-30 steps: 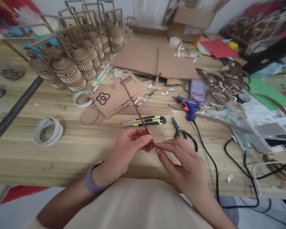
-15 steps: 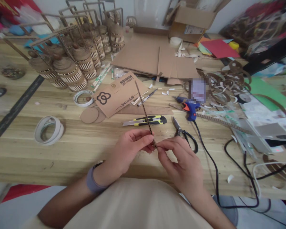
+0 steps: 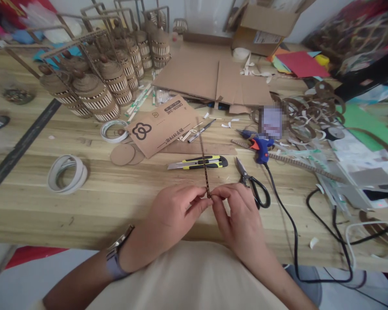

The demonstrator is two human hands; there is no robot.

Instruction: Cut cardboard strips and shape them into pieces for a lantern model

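A thin strip of corrugated cardboard point(image 3: 204, 158) points away from me over the table, its near end pinched between both hands. My left hand point(image 3: 177, 213) grips that end from the left with thumb and forefinger. From the right, the fingertips of my right hand point(image 3: 237, 211) press on the same end, nearly touching the left ones. Under the strip lies a yellow and black utility knife point(image 3: 197, 162). Black-handled scissors point(image 3: 252, 181) rest just beyond my right hand.
Lantern-like cardboard models point(image 3: 97, 94) crowd the back left. Tape rolls point(image 3: 67, 174) and cardboard discs point(image 3: 123, 153) lie left. A printed cardboard piece point(image 3: 163, 125) is beyond the knife. The blue glue gun point(image 3: 261, 148) trails a black cord point(image 3: 292, 224). Cardboard curls point(image 3: 310, 107) pile up right.
My left hand has turned and slid down to the strip's near end, meeting the right fingertips. The strip's far end has swung slightly right and stands more straight ahead.
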